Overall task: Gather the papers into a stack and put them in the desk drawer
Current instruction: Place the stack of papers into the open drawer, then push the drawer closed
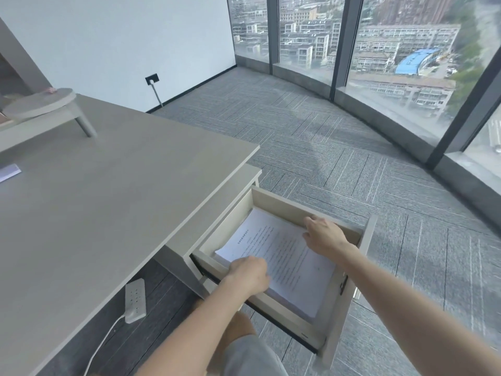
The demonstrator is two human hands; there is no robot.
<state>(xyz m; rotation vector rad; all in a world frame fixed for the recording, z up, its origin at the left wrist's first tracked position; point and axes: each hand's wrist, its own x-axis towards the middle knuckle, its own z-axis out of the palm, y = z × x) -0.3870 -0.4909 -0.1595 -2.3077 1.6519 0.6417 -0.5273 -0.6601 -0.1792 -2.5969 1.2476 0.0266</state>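
Note:
The desk drawer (pixel 349 291) is pulled out wide below the grey desk top (pixel 108 191). A stack of white printed papers (pixel 295 264) lies flat inside it, filling most of the floor of the drawer. My left hand (pixel 250 272) reaches over the near side wall, fingers curled on the stack's near edge. My right hand (pixel 324 236) rests on the far edge of the stack, fingers bent down against the drawer's far wall. Both hands touch the papers; the fingertips are hidden.
A round grey stand (pixel 43 104) on legs sits at the desk's far left, with a pale paper corner (pixel 9 172) at the left edge. A white power strip (pixel 135 299) lies on the carpet under the desk. Tall windows (pixel 393 50) curve around the right.

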